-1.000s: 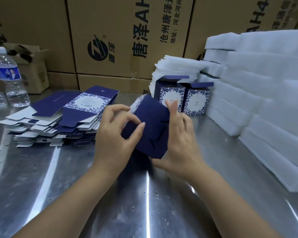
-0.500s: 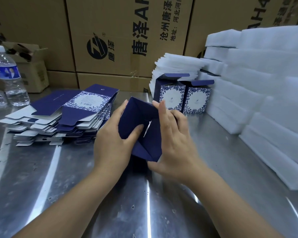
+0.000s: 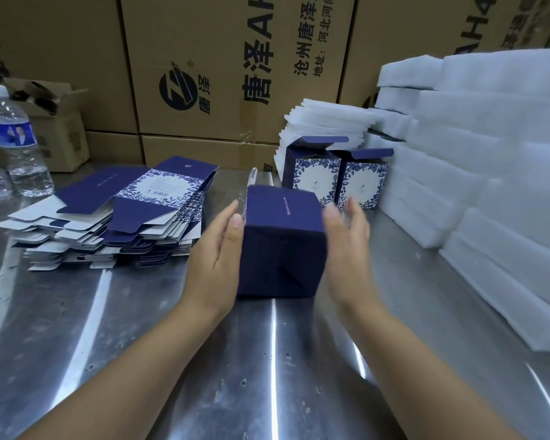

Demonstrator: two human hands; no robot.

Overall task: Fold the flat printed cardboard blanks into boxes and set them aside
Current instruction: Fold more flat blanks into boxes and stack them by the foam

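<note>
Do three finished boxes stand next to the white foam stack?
No, only two finished boxes stand there, side by side against the white foam stack.

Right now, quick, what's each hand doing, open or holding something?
Left hand: open, fingers straight, flat against the blue box.
Right hand: open, fingers straight beside the box; blurred, so contact cannot be told.

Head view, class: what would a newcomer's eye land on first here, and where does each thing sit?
First, the dark blue box at the centre of the steel table, flanked by the left hand and right hand, fingers straight. To its left sprawls a stack of flat blanks; behind it stand two finished boxes with lids open, and white foam slabs tower along the right.
</note>
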